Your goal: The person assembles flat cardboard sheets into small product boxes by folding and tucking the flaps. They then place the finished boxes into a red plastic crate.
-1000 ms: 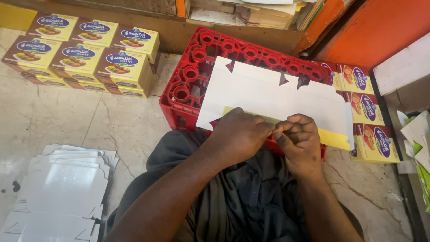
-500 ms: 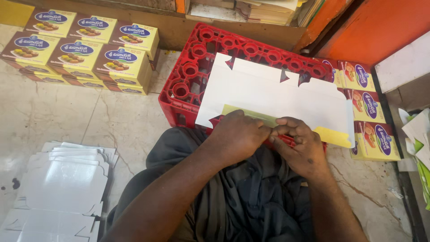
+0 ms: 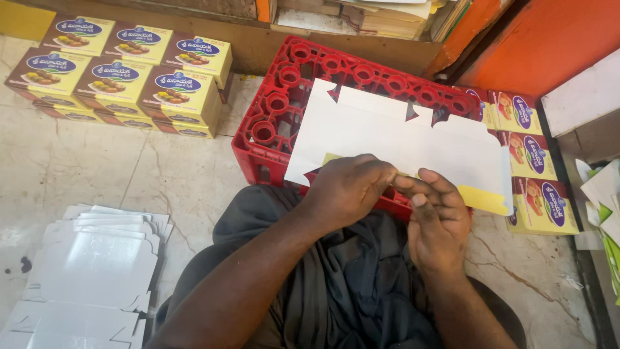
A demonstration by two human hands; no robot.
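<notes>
A flat white cardboard box blank point(image 3: 394, 139) lies across the top of a red plastic crate point(image 3: 278, 110), its yellow printed side showing at the near edge. My left hand point(image 3: 349, 187) grips the blank's near edge, fingers curled over it. My right hand point(image 3: 439, 220) sits beside it, fingertips pinching the same edge next to the left hand's fingers. Both hands rest just in front of the crate, above my dark-clothed lap.
Folded yellow-and-brown printed boxes point(image 3: 123, 84) stand stacked at the upper left. More such boxes point(image 3: 536, 174) line the right of the crate. A pile of flat white blanks point(image 3: 84, 271) lies on the stone floor at lower left. An orange wall panel point(image 3: 549, 39) rises at upper right.
My right hand has slid down and to the right along the blank's near edge. The left hand stays on the edge, and the blank has shifted slightly.
</notes>
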